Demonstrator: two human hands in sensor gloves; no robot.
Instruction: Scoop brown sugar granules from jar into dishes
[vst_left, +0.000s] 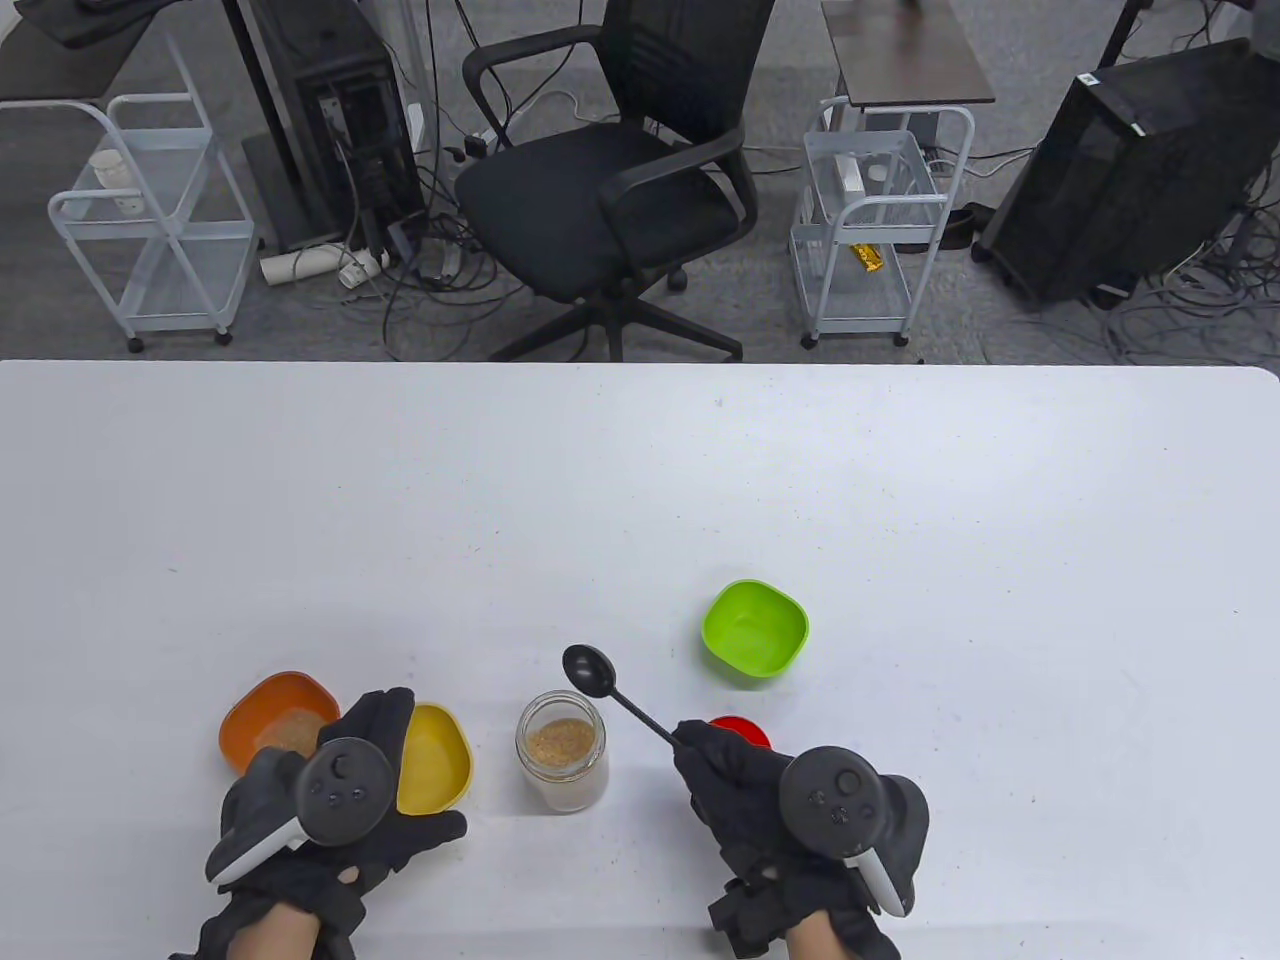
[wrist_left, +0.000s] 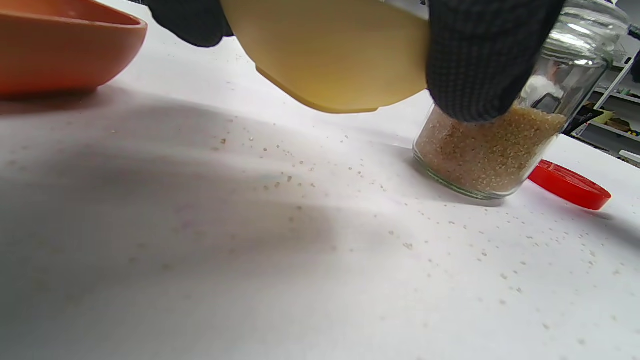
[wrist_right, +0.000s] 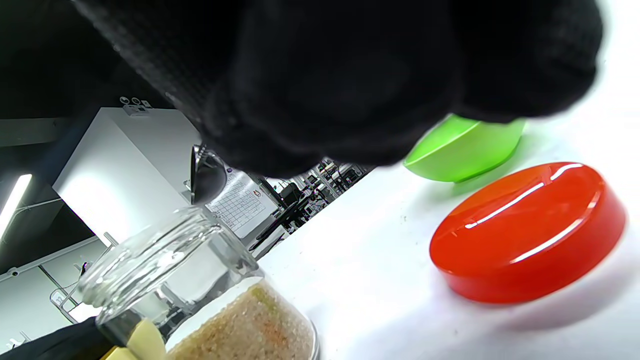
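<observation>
An open clear glass jar (vst_left: 562, 751) part-filled with brown sugar granules (wrist_left: 487, 150) stands near the table's front edge. A black plastic spoon (vst_left: 612, 689) is gripped by its handle in the curled fingers of the right hand (vst_left: 775, 800), its bowl raised beyond the jar. A yellow plastic dish (vst_left: 434, 758) is held, lifted off the white table (vst_left: 640, 480), by the left hand (vst_left: 340, 800). Beside it sits an orange dish (vst_left: 275, 715) containing some sugar. A red lid (wrist_right: 527, 232) lies right of the jar, a lime-green dish (vst_left: 755, 630) beyond it.

Table cam overhead; wrist cams low, close, share jar (wrist_left: 487, 150).
</observation>
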